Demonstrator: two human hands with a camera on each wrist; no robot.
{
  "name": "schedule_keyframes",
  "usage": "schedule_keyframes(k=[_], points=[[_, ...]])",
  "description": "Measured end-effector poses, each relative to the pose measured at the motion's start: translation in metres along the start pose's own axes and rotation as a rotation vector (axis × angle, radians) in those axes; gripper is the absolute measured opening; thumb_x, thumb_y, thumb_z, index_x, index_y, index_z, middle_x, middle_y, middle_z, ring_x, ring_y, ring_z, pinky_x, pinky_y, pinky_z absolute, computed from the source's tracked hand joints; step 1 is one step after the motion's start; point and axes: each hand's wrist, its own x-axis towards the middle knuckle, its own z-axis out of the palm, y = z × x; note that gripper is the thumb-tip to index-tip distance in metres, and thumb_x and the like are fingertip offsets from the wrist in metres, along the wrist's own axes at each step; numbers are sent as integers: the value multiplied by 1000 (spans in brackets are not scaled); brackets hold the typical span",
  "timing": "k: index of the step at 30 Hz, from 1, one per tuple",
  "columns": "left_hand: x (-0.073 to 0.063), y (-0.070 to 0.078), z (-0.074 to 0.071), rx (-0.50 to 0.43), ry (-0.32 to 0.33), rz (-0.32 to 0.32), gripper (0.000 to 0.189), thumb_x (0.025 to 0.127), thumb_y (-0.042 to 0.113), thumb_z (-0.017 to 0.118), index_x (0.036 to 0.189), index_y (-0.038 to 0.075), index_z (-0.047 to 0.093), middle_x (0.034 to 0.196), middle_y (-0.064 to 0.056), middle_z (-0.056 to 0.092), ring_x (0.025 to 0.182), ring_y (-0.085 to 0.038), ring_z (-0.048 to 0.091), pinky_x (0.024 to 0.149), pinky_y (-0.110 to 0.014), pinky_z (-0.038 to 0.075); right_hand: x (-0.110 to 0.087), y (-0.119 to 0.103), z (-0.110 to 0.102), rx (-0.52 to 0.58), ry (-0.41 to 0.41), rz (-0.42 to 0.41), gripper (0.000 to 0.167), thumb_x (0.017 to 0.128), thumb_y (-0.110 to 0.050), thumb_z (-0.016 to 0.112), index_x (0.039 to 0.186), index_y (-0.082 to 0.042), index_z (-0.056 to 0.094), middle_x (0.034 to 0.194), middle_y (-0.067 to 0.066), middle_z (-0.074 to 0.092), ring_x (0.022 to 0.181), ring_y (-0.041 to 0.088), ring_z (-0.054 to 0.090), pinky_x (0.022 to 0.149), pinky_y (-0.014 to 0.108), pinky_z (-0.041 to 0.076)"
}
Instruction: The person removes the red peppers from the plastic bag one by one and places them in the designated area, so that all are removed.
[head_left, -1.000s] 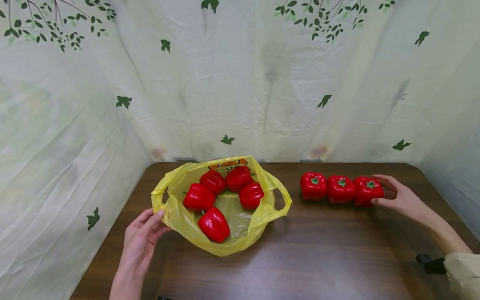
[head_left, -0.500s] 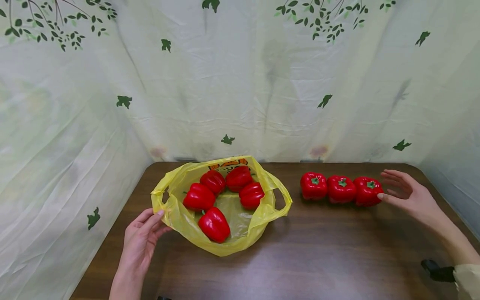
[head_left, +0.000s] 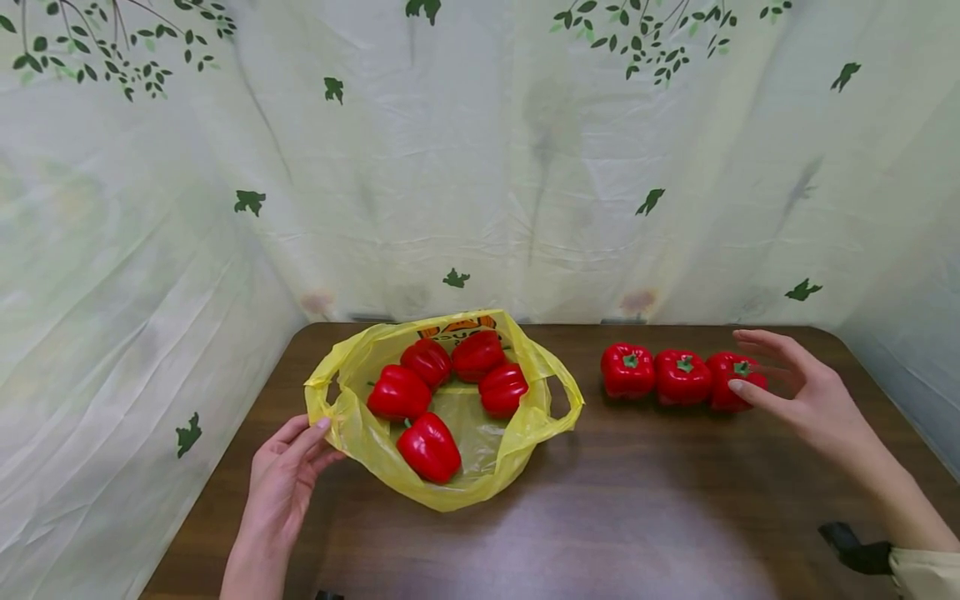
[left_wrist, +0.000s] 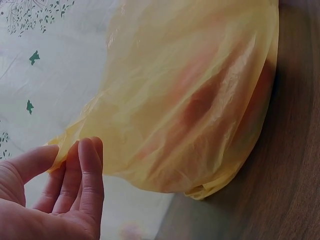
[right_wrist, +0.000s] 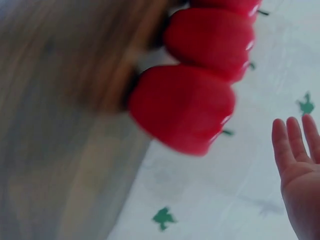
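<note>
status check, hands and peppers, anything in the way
Left hand pinches yellow plastic bag. Right hand near rightmost red bell pepper, holding nothing. Five peppers bagged, three lined up on table. Nothing seen between row and bag.

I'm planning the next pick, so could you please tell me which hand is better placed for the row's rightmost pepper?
Probably the right hand: it is open, holds nothing and is nearest the rightmost pepper, while the left hand pinches the yellow bag, away from the row.
</note>
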Motion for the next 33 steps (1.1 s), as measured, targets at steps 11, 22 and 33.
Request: schedule_keyframes(k=[11, 22, 33], points=[[0, -1, 0, 2, -4, 9, 10, 95, 7, 66, 104, 9, 71, 100, -4, 72, 86, -17, 70, 74, -31, 59, 13, -42, 29, 43, -117, -48, 60, 89, -13, 75, 142, -26, 50, 135, -7, 53, 110, 8, 57, 79, 16, 52], [1, -1, 0, 17, -6, 3, 11, 95, 9, 66, 105, 9, 71, 101, -4, 72, 87, -18, 70, 76, -31, 59, 25, -80, 53, 13, -185, -224, 60, 86, -13, 78, 139, -27, 52, 135, -9, 54, 110, 9, 59, 84, 17, 51], [1, -2, 1, 18, -7, 6, 11, 95, 10, 66, 105, 9, 70, 101, -4, 71, 87, -18, 70, 76, -31, 59, 33, -112, 82, 85, -268, -372, 62, 85, -19, 80, 139, -28, 51, 137, -11, 53, 125, 12, 50, 99, 28, 47]])
